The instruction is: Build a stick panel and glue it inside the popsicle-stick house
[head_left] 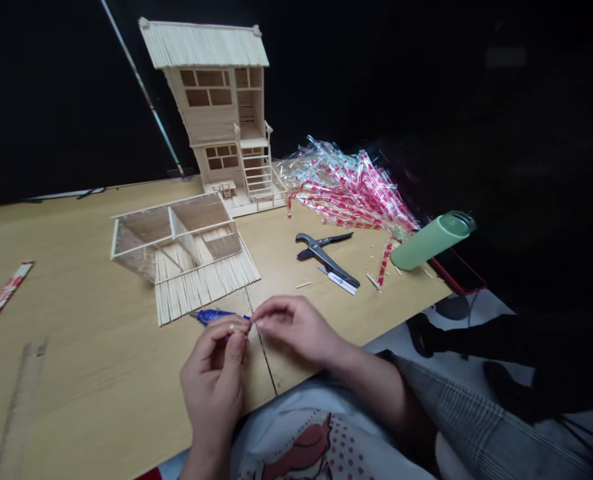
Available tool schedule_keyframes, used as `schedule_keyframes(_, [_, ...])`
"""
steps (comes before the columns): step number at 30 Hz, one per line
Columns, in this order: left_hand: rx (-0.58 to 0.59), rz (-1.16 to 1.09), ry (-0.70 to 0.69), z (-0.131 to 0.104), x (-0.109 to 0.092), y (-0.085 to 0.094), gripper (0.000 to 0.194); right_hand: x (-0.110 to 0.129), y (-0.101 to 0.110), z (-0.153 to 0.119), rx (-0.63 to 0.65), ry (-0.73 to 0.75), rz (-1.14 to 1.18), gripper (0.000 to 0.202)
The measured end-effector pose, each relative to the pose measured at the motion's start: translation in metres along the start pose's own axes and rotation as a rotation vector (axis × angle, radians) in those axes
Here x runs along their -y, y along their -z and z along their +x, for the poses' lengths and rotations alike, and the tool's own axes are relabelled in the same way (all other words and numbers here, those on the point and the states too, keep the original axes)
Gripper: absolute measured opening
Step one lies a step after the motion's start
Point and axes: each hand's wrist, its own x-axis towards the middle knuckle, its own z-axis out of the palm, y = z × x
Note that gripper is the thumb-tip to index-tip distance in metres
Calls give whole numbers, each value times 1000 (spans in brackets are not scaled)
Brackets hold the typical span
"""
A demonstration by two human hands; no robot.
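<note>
Close together at the table's front edge, both my hands are closed in a pinch. My left hand (211, 377) grips a small pale wooden stick piece (233, 328) between thumb and forefinger, with only its end showing. The fingertips of my right hand (296, 328) meet beside the left fingers; whatever they pinch is too small to make out. Just behind the left fingers lies a blue tool with a dark tip (207, 316), partly hidden. Beyond it stands a roofless stick-built room model (206, 273) with partitions and a slatted floor.
A two-storey stick house (211, 123) stands at the back. Right of it are a heap of red-and-clear wrappers (351, 190), dark-handled cutters (321, 253), a tilted-looking green bottle (429, 241) and a phone (459, 272). A clear ruler (19, 407) and red-white strips (4, 300) lie left.
</note>
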Motion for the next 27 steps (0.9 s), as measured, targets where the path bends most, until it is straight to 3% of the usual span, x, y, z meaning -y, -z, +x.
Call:
schedule_keyframes(2, [51,-83,103,1,-3,-8,15,8,53,9,-235,206,-521,21])
schedule_keyframes(4, [115,-142,180,2,-4,-16,17,13,109,20,-388,272,-910,35])
schedule_keyframes(7, [209,-145,230,4,-5,-27,21,11,172,33,-344,64,-1278,80])
schedule_keyframes(9, [265,-105,250,4,-3,-34,22,6,194,38,-262,12,-1408,90])
schedule_keyframes(15, [329,-75,325,1,0,-46,25,10,208,53,-181,119,-1521,82])
schedule_keyframes(21, [390,-208,433,5,-3,-53,30,16,217,67,-84,149,-1517,64])
schedule_keyframes(24, [369,-229,427,11,-5,-55,30,15,204,63,-201,117,-1508,43])
schedule_keyframes(27, [360,-195,408,18,-10,-57,31,18,174,42,-304,100,-1410,29])
